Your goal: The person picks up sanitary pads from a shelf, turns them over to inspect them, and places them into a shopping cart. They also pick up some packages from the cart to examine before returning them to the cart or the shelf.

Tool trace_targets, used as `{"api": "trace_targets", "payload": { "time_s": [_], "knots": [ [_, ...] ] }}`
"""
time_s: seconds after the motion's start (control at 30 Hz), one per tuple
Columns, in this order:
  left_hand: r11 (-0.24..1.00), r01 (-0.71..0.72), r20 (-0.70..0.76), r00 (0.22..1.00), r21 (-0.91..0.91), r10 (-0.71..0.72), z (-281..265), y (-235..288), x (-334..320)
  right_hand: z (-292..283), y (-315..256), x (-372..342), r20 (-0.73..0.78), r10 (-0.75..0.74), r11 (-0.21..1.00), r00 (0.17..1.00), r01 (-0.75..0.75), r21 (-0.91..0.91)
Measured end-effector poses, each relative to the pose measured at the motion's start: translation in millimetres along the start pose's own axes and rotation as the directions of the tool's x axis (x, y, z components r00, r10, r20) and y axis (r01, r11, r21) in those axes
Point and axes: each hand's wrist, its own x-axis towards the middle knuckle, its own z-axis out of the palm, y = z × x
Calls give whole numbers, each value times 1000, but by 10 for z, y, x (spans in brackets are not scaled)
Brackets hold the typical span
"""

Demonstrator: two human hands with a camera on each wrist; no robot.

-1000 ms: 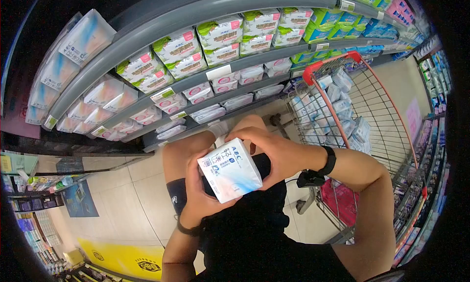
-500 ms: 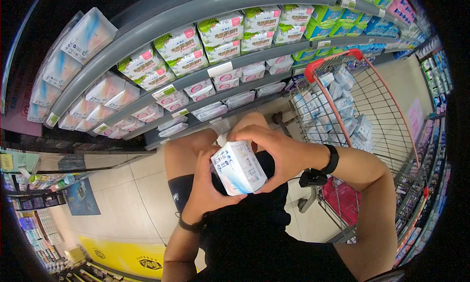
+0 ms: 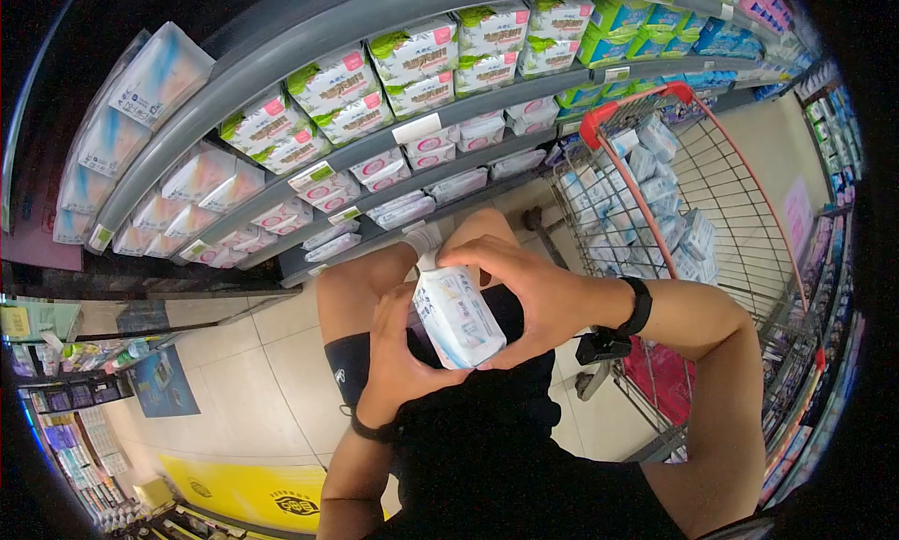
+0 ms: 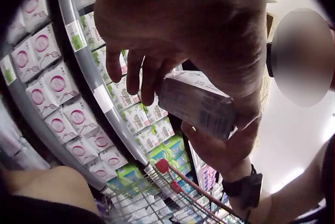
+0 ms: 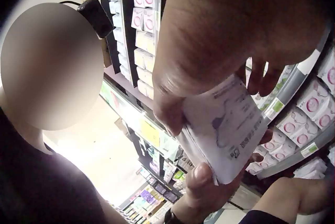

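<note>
A white pack of sanitary pads (image 3: 459, 315) with blue print and a pale blue streak is held over my lap in the head view. My left hand (image 3: 398, 362) grips its left and lower edges, thumb along the bottom. From the other side my right hand (image 3: 552, 301) holds it, fingers over the top corner and thumb at the lower right. A printed side of the pack (image 5: 225, 124) shows in the right wrist view, pinched between both hands. The left wrist view has the pack (image 4: 196, 106) in shadow, partly covered by the fingers.
A shopping cart (image 3: 596, 123) with red trim stands at my right, holding many similar packs (image 3: 646, 198). Ahead curves a grey shelf (image 3: 281, 39) stocked with green-and-white packs (image 3: 412, 58) and pink-and-white ones (image 3: 379, 170). A yellow floor sign (image 3: 239, 488) lies behind left.
Both hands have tilted the pack, so its broad front has swung away to the left and a narrower printed side now faces up. The grip stays two-handed.
</note>
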Motion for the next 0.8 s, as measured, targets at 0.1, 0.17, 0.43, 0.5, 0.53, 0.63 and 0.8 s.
{"api": "trace_targets", "payload": {
  "time_s": [0.1,0.17,0.43,0.5,0.53,0.63,0.8],
  "knots": [
    [1000,8,-5,1000,20,-8,13,10,-2,15,25,0,-22,-24,999,999,23,-23],
    [999,3,-6,1000,36,-2,30,-2,-8,39,82,-6,-36,-54,998,998,53,-32],
    [984,-15,48,999,176,7,35,68,9,60,17,7,-14,-129,987,991,127,-102],
    [979,-19,79,997,203,3,50,76,-16,42,0,20,19,-137,982,990,138,-128],
    [976,-20,94,996,217,-1,62,82,-34,31,-22,26,40,-121,985,992,125,-122],
    [983,42,85,995,178,-58,165,69,-83,30,-45,40,52,-137,981,989,142,-129],
    [999,6,-10,1000,-32,-7,292,93,-119,66,-56,43,35,-131,980,991,134,-145]
  ]
}}
